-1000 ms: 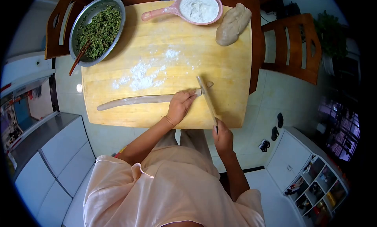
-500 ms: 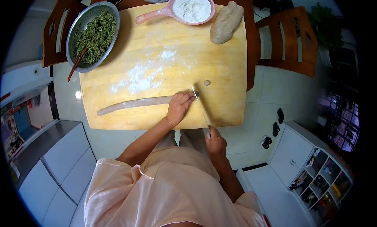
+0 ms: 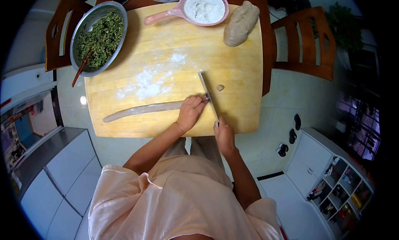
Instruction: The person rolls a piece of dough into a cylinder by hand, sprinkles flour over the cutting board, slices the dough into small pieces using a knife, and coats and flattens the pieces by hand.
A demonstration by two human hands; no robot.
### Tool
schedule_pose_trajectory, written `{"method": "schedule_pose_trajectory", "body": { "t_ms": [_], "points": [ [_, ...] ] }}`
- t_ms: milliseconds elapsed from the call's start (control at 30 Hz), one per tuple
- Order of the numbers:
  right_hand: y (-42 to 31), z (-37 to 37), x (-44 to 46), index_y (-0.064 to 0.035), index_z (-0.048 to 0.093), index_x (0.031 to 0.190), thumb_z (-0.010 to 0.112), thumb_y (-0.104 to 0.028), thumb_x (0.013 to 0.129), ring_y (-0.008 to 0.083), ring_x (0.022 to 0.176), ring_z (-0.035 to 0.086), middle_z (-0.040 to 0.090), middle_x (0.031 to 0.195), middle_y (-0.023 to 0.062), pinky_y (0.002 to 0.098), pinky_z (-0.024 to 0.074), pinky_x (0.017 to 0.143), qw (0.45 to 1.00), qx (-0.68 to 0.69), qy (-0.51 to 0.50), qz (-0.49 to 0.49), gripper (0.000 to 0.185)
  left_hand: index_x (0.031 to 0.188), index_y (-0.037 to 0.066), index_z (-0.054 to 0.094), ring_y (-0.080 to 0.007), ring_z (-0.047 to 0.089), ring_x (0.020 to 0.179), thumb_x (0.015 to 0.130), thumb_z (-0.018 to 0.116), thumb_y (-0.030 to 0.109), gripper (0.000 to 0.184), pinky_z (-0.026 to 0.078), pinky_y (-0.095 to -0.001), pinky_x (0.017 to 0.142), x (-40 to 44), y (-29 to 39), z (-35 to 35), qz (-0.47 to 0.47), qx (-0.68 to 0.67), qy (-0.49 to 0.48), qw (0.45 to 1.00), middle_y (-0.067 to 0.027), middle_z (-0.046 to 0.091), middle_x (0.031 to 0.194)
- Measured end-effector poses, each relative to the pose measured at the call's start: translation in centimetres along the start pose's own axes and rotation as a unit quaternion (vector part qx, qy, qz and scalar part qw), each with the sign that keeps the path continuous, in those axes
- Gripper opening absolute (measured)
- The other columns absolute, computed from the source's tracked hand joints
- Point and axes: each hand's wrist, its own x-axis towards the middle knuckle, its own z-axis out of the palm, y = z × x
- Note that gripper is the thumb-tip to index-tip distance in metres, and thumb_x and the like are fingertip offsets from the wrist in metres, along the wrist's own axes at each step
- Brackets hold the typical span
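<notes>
A long thin rope of dough (image 3: 143, 110) lies across the lower part of the wooden board (image 3: 232, 111). My left hand (image 3: 191, 111) is closed over its right end, fingertips close to the blade. My right hand (image 3: 225, 137) grips the handle of a knife (image 3: 207, 90), whose blade stands at the dough's right end, pointing away from me. Whether the blade has passed through the dough cannot be made out. One small cut piece of dough (image 3: 220, 88) sits just right of the blade. White flour (image 3: 149, 84) is scattered on the board's middle.
At the upper left, a metal bowl (image 3: 120, 42) holds chopped green filling (image 3: 102, 40) with chopsticks (image 3: 82, 67). A pink scoop (image 3: 160, 17) of flour and a larger lump of dough (image 3: 241, 24) rest along the far edge. Wooden chairs (image 3: 307, 44) stand on both sides.
The knife has moved forward, away from me, along the dough's right end, and my right hand has come up to the board's near edge. My left hand stays on the dough rope.
</notes>
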Motion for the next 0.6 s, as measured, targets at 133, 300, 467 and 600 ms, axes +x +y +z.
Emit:
{"method": "schedule_pose_trajectory", "body": {
  "t_ms": [133,300,467,600],
  "points": [
    [2.2,-0.7,1.3,0.0030,0.057,0.114,0.056,-0.014,0.097,0.0464,0.077,0.064,0.065,0.084,0.0283,0.0508,0.0487,0.067,0.994,0.080,0.039,-0.061,0.024,0.093,0.000,0.062,-0.0336,0.061,0.096,0.078,0.067,-0.001,0.016,0.050,-0.0408,0.080,1.5,-0.4,-0.4,-0.086,-0.057,0.025,0.994,-0.0141,0.064,0.101],
    [0.5,-2.7,-0.4,0.0020,0.059,0.119,0.055,-0.013,0.097,0.0446,0.089,0.064,0.067,0.100,0.0256,0.0492,0.0502,0.076,0.990,0.115,0.055,-0.063,0.027,0.094,0.001,0.064,-0.0367,0.061,0.095,0.076,0.070,-0.004,0.020,0.052,-0.0417,0.081,2.0,-1.6,-0.9,-0.146,-0.097,0.047,0.983,-0.0154,0.063,0.102],
    [0.0,-2.5,-2.8,0.0006,0.058,0.125,0.056,-0.013,0.096,0.0410,0.096,0.065,0.067,0.110,0.0221,0.0464,0.0528,0.082,0.996,0.069,0.028,-0.047,0.032,0.094,0.000,0.065,-0.0349,0.061,0.093,0.078,0.070,-0.003,0.018,0.052,-0.0407,0.079,1.9,-1.8,-0.8,-0.129,-0.091,0.052,0.986,-0.0144,0.063,0.099],
    [-0.6,-3.0,-3.7,-0.0004,0.057,0.127,0.058,-0.014,0.095,0.0394,0.097,0.066,0.067,0.112,0.0216,0.0462,0.0532,0.083,0.999,0.039,0.006,-0.037,0.034,0.093,0.000,0.065,-0.0345,0.061,0.091,0.078,0.071,-0.003,0.016,0.052,-0.0404,0.077,1.8,-2.0,-0.9,-0.115,-0.091,0.049,0.988,-0.0143,0.063,0.096]
  ]
}}
